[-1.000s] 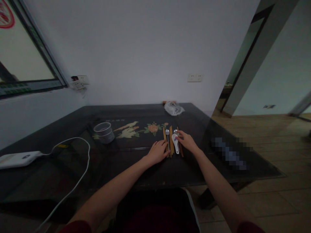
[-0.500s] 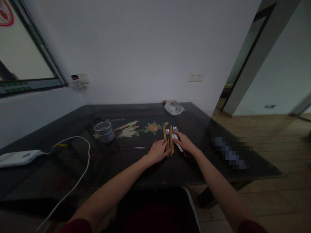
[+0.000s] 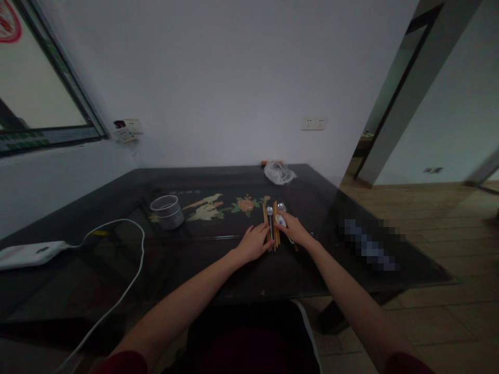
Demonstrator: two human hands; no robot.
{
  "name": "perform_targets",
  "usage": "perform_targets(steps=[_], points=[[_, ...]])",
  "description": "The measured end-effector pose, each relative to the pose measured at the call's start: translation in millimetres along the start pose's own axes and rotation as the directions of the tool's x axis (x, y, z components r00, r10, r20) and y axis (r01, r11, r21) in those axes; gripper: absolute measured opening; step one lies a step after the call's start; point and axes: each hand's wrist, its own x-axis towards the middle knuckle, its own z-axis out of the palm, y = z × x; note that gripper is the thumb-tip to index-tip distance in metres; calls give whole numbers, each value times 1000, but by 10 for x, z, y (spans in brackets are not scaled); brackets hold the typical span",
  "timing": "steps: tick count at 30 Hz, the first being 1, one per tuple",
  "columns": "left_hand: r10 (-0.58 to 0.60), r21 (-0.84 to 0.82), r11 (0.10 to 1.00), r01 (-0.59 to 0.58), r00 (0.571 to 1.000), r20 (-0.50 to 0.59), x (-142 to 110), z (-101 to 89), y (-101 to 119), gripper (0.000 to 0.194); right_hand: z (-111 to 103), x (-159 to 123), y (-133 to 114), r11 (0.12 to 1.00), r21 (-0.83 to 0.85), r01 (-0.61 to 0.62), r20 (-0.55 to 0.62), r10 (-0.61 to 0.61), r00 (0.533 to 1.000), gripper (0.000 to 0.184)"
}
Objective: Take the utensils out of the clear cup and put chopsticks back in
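Note:
Wooden chopsticks (image 3: 276, 238) and spoons lie side by side on the dark table, between my hands. My left hand (image 3: 254, 242) rests against the left side of this row, fingers stretched and thumb apart, touching chopsticks and the handle of a metal spoon (image 3: 270, 211). On the right, my right hand (image 3: 295, 228) closes over a white spoon (image 3: 280, 221); its bowl shows by the fingertips while much of the handle is covered. Just beyond those fingers is the bowl of another metal spoon (image 3: 281, 206).
A clear plastic tub (image 3: 167, 212) stands left of the painted bird and flowers on the dark table (image 3: 187, 270). Farther left, a white device (image 3: 33, 254) trails a white cable (image 3: 143, 241). By the wall lies a crumpled plastic bag (image 3: 279, 173). A blurred patch covers something at right.
My right hand has shifted slightly left and closed further over the white spoon, hiding more of its handle. My left hand stays nearly in place.

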Motion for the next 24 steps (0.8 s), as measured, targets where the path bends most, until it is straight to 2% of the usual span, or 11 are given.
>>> perform_targets(steps=[8,16,24], points=[[19,-24,1000,-20,999,-34,-9,-13,-4,52,-13,20,29,995,94,44,-17,-43,999,47],[68,-39,997,-73,989,-134,7,-141,-48,46,16,24,50,976,176,128,-78,-116,990,45],[92,10,996,-91,986,-137,-1,-160,-71,37,190,35,39,983,101,153,-118,-141,983,46]])
